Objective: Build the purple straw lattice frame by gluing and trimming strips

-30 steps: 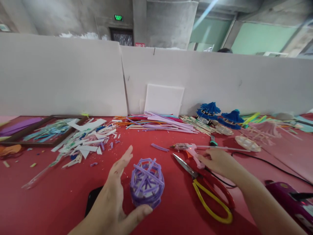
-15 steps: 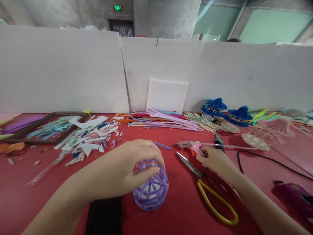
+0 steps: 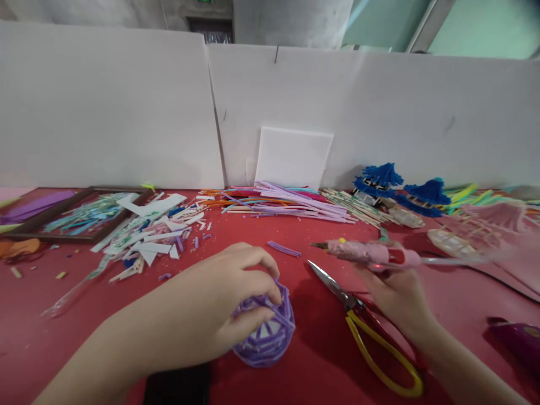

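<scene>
My left hand (image 3: 242, 298) curls over a round purple lattice ball (image 3: 270, 340) built of thin purple strips, its thumb and fingers gripping the top rim. The ball rests on the red table. In my right hand (image 3: 394, 289) is a pink hot glue gun (image 3: 371, 253), raised above the table with its nozzle pointing left and a clear glue stick out of the back. Scissors (image 3: 352, 306) with one yellow and one red handle lie partly open below it. Short purple strips (image 3: 284, 248) lie between the ball and the nozzle.
White and coloured scraps (image 3: 160, 236) are heaped on the left beside a brown frame (image 3: 76, 239). Long purple sticks (image 3: 295, 205) lie before the white partition (image 3: 358, 101). Blue-roofed models (image 3: 428, 194) stand at back right. A dark flat object (image 3: 177, 388) is near the front edge.
My right hand has lifted the glue gun off the table and closed around its handle. The fingers of my left hand have reached down further onto the ball. The view has tilted down slightly.
</scene>
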Tool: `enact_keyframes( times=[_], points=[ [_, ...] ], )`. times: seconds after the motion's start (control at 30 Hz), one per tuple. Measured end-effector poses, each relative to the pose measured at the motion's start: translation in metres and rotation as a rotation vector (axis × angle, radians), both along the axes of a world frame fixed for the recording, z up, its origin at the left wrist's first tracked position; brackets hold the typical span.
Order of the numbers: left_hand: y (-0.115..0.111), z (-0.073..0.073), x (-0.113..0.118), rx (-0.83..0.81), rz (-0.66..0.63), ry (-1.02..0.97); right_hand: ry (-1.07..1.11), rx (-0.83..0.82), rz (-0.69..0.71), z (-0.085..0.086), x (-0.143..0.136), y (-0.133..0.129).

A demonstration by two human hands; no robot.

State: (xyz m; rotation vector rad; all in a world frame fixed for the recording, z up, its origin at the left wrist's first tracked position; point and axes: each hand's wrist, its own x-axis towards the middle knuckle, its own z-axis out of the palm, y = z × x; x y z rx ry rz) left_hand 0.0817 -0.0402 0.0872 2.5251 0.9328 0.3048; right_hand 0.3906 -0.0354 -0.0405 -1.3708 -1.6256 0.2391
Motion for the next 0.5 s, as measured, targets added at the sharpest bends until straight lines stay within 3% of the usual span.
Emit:
enact_keyframes(
  times=[0.2, 0.4, 0.5],
  points=[
    [0.001, -0.004, 0.003, -0.013, -0.037, -0.012, 0.027, -0.062, 0.128, 0.019, -0.012, -0.020],
    [-0.007, -0.003, 0.006, 0.079, 0.013, 0.021, -0.068, 0.047, 0.562, 0.030, -0.015, -0.021],
    [-0.008, -0.003, 0.008, 0.115, 0.036, 0.041, -0.040, 0.043, 0.606, 0.028, -0.021, -0.021]
  ],
)
